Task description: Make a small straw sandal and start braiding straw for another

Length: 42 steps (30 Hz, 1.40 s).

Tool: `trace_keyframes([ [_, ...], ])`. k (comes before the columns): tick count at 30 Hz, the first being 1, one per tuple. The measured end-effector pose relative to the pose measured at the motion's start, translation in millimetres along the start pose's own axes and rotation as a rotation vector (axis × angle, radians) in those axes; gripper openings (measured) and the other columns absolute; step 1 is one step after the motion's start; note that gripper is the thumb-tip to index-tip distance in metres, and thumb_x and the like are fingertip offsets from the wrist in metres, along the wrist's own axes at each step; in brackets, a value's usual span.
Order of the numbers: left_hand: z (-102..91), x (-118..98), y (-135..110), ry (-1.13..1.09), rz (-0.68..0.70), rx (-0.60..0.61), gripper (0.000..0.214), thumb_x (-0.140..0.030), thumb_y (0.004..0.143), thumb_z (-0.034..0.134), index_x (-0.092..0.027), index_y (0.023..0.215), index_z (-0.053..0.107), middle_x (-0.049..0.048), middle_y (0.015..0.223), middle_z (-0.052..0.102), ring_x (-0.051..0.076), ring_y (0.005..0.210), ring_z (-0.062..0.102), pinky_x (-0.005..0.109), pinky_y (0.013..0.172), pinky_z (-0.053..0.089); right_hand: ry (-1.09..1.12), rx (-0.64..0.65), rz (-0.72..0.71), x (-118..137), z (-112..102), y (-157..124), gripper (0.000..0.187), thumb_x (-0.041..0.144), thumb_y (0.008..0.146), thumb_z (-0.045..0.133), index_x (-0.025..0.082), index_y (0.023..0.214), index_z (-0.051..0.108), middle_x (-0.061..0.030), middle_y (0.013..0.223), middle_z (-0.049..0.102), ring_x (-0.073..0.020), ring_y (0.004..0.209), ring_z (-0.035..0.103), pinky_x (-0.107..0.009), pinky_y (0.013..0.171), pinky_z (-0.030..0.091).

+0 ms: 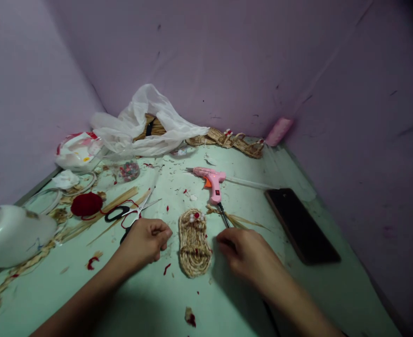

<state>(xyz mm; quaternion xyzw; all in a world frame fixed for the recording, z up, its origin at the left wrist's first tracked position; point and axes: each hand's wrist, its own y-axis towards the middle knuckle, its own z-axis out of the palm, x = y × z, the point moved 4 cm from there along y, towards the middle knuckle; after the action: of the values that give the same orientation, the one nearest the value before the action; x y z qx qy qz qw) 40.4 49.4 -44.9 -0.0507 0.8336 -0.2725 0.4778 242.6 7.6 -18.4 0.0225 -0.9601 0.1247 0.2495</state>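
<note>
A small braided-straw slipper (194, 248) lies flat on the table between my two hands, with a red-and-white bead cluster at its far end and a strap across it. Left of the slipper, my left hand (150, 238) is closed, fingertips pinched, beside the black-handled scissors (134, 210). On the other side, my right hand (243, 250) is also closed, its fingers curled down over the cord of the pink glue gun (211, 180). Neither hand touches the slipper. Whatever the fingers may hold is hidden. The glue gun lies beyond the slipper, a glue stick in its back.
A dark phone (303, 227) lies at right. Leftward are red yarn (86, 204), a tub of beads (128, 171) and a white rounded object (17, 236). A plastic bag (122, 131) and straw slippers (241, 142) lie along the wall. Straw scraps and red bits are scattered about.
</note>
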Motion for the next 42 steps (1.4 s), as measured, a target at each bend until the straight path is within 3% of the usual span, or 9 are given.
trace_keyframes([
  [3,1.3,-0.5,0.5,-0.049,0.050,-0.042,0.028,-0.038,0.069,0.051,-0.012,0.079,0.056,-0.0038,0.054,0.049,0.006,0.036,0.042,0.018,0.037,0.030,-0.045,0.056,0.030,3.2,3.4,-3.4,0.008,0.026,0.073,0.063,0.021,0.068,0.067,-0.0059,0.066,0.069,-0.0214,0.062,0.062,-0.028,0.052,0.033],
  [10,8.4,-8.2,-1.6,-0.132,0.140,-0.088,0.048,-0.026,0.065,0.051,-0.019,0.113,0.046,0.0035,0.096,0.051,0.007,0.051,0.049,0.021,0.041,0.040,0.032,0.008,0.103,13.8,17.3,-7.9,0.034,0.044,0.060,0.074,0.019,0.079,0.062,-0.0075,0.074,0.067,-0.0243,0.066,0.061,-0.030,0.054,0.035],
  [14,10.9,-13.2,-1.6,-0.223,0.080,-0.021,0.049,-0.024,0.058,0.053,-0.016,0.107,0.050,0.0016,0.080,0.056,0.009,0.051,0.049,0.020,0.041,0.039,0.364,-0.033,0.096,13.8,26.7,-6.5,0.022,0.024,0.065,0.067,0.020,0.080,0.051,-0.0003,0.064,0.060,-0.0158,0.056,0.054,-0.025,0.050,0.035],
  [19,5.8,-14.4,0.2,-0.255,0.121,0.019,0.038,-0.021,0.057,0.049,-0.013,0.093,0.057,-0.0015,0.058,0.056,0.010,0.048,0.049,0.018,0.039,0.036,1.003,-0.072,0.061,7.1,22.6,5.6,0.017,0.025,0.071,0.054,0.020,0.085,0.045,-0.0003,0.072,0.057,-0.0125,0.063,0.054,-0.024,0.056,0.043],
  [25,3.9,-4.6,3.2,-0.418,0.114,0.162,0.028,-0.013,0.054,0.047,-0.011,0.080,0.058,0.0003,0.047,0.056,0.009,0.040,0.047,0.017,0.038,0.035,1.085,-0.069,0.087,0.6,18.4,14.7,0.030,0.028,0.065,0.057,0.017,0.092,0.049,-0.0004,0.072,0.057,-0.0127,0.064,0.055,-0.027,0.061,0.045],
  [31,4.9,-8.4,4.7,-0.558,0.146,0.130,0.049,-0.011,0.050,0.049,-0.010,0.099,0.055,0.0019,0.061,0.060,0.010,0.044,0.051,0.017,0.036,0.037,1.122,-0.061,0.090,0.8,23.9,13.8,0.029,0.025,0.063,0.060,0.017,0.089,0.049,-0.0011,0.073,0.060,-0.0132,0.065,0.058,-0.027,0.061,0.048],
  [34,-0.8,-11.0,4.8,-0.645,0.230,-0.007,0.055,-0.012,0.052,0.052,-0.012,0.107,0.049,0.0042,0.079,0.061,0.012,0.055,0.056,0.019,0.042,0.043,1.013,-0.003,0.085,-0.1,24.7,11.9,0.024,0.024,0.063,0.062,0.018,0.084,0.053,-0.0014,0.071,0.061,-0.0132,0.063,0.059,-0.025,0.057,0.047],
  [38,-19.5,-8.9,2.2,-0.559,0.330,-0.398,0.058,-0.016,0.056,0.059,-0.017,0.113,0.045,0.0054,0.102,0.053,0.010,0.063,0.057,0.020,0.047,0.047,0.623,0.042,0.049,-7.9,20.3,6.9,0.008,0.024,0.068,0.061,0.018,0.072,0.064,-0.0014,0.061,0.064,-0.0131,0.055,0.057,-0.023,0.048,0.042],
  [42,-32.7,-3.4,2.1,-0.528,0.301,-0.530,0.036,-0.019,0.055,0.066,-0.014,0.090,0.056,-0.0022,0.073,0.054,0.006,0.052,0.051,0.018,0.049,0.044,0.438,-0.045,0.023,-17.3,9.2,4.6,0.015,0.025,0.073,0.056,0.018,0.073,0.069,-0.0024,0.060,0.066,-0.0135,0.052,0.056,-0.023,0.046,0.039],
])
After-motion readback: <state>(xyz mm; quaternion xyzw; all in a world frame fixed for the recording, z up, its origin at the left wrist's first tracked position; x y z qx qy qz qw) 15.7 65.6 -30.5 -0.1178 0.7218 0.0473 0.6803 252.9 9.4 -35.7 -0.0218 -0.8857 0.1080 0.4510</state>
